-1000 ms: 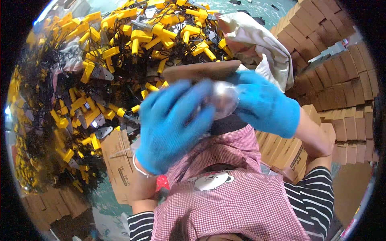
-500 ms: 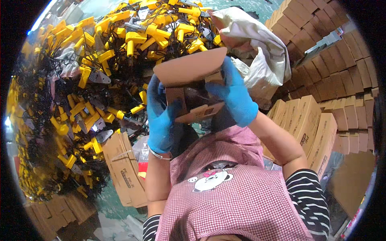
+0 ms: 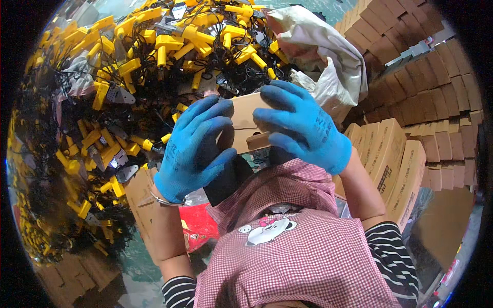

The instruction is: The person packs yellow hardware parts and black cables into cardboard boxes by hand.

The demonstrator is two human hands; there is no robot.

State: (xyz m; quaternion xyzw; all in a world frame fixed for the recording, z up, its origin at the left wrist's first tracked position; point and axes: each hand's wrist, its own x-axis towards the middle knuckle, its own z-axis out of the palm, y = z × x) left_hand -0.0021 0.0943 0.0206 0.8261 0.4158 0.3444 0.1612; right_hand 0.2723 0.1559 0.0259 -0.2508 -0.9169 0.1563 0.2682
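A small brown cardboard box is held up in front of my apron, its top flaps folded down and a tab showing at the near edge. My left hand, in a blue glove, curves round the box's left end with the thumb along the near side. The gloved right hand grips the right end, fingers lying over the top. The inside of the box is hidden. Beyond it and to the left is a big pile of yellow-handled corded tools with grey metal plates and black cables.
A white woven sack lies beyond my right hand. Long cardboard boxes stand at the right, with rows of brown cartons behind. Flat cardboard and a red package are by my left forearm.
The box's raised far flap has been folded down, covering the dark opening. Both hands have shifted onto the box's ends and top; the left has moved a little outward.
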